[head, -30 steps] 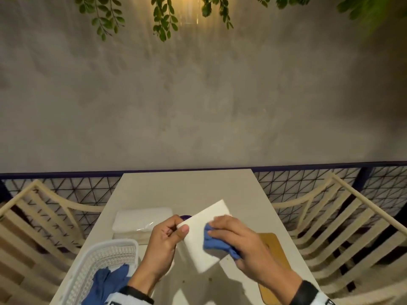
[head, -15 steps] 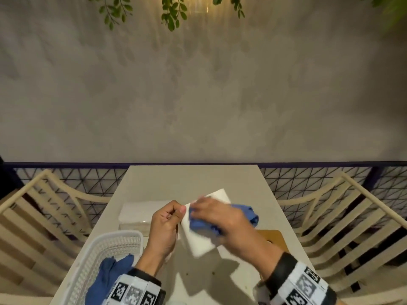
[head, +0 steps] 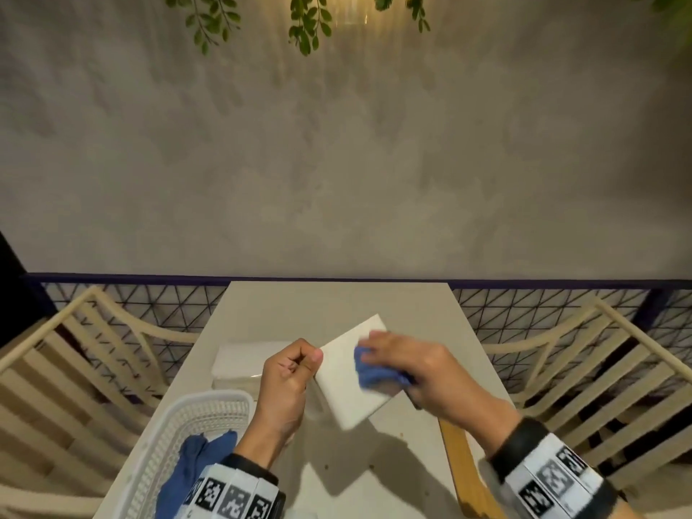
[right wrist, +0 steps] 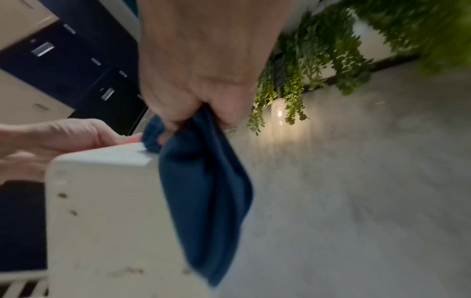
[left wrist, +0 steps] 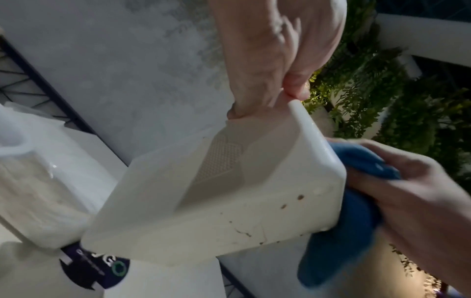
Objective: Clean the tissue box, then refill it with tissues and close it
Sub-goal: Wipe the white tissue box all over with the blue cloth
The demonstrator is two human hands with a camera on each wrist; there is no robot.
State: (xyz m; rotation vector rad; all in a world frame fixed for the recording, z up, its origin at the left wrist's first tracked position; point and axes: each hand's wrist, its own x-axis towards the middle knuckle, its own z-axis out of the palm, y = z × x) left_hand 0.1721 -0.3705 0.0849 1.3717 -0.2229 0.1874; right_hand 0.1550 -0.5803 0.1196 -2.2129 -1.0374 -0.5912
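A white plastic tissue box (head: 350, 372) is held tilted above the table. My left hand (head: 290, 368) pinches its near rim with thumb and fingers (left wrist: 293, 88). The box's open hollow (left wrist: 221, 167) faces the left wrist camera, and brown specks dot its side (left wrist: 290, 203). My right hand (head: 408, 363) grips a crumpled blue cloth (head: 369, 372) and presses it on the box's outer face. In the right wrist view the cloth (right wrist: 203, 181) hangs over the box's edge (right wrist: 107, 201). A white pack of tissues (head: 243, 363) lies on the table at the left.
A white mesh basket (head: 194, 428) holding another blue cloth (head: 194, 458) sits at the table's near left. A wooden board (head: 460, 462) lies at the near right. Slatted chairs flank the table (head: 337, 301). A dark round label (left wrist: 97, 268) lies under the box.
My right hand has rubbed the cloth across the box, first to the left and up, then back to the right. The left hand keeps its hold on the box.
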